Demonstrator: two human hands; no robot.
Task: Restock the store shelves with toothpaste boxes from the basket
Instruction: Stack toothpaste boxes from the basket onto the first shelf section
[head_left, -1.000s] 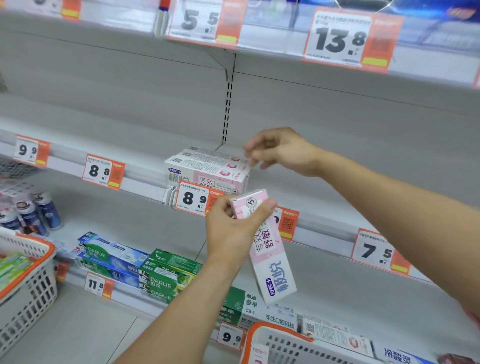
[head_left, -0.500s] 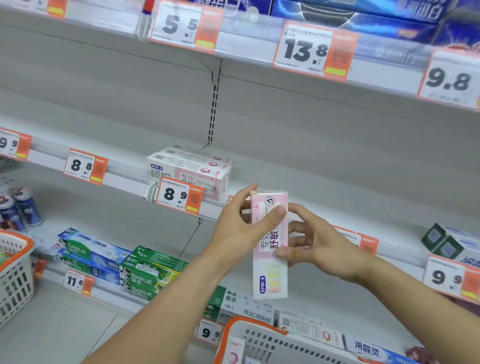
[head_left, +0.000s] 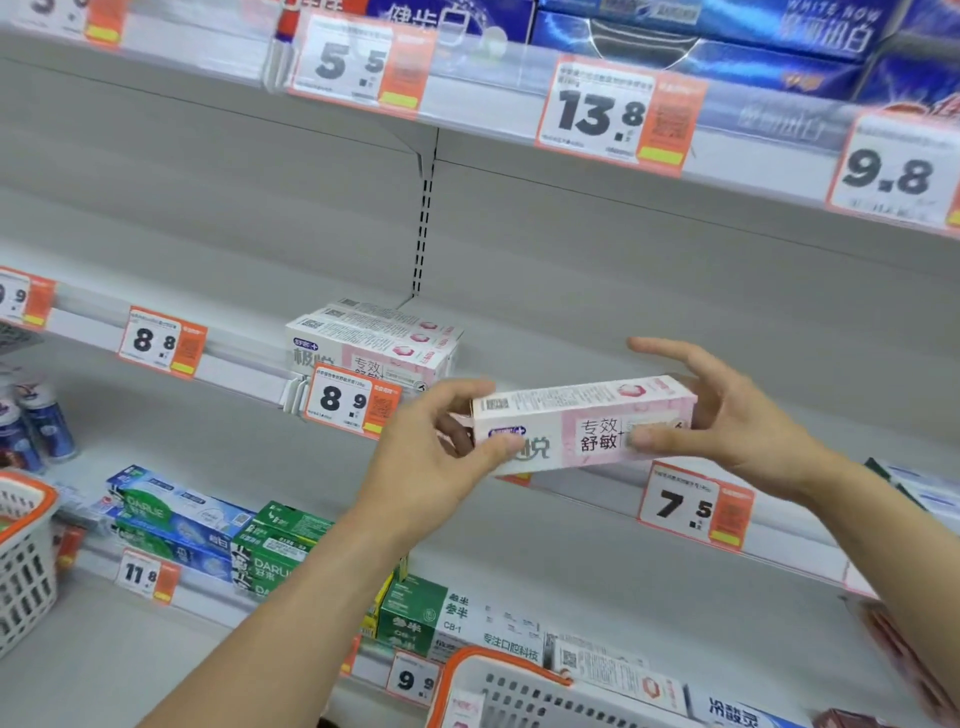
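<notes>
Both our hands hold one pink toothpaste box (head_left: 582, 423) level, in the air before the middle shelf (head_left: 597, 332): our left hand (head_left: 436, 457) pinches its left end between thumb and fingers, our right hand (head_left: 727, 415) grips the right end, thumb on the front face, fingers spread behind. On that shelf, just left of the held box, a stack of matching pink boxes (head_left: 371, 338) sits above the 8.9 price tag (head_left: 353, 397). A white basket with an orange rim (head_left: 498, 686) is at the bottom edge.
</notes>
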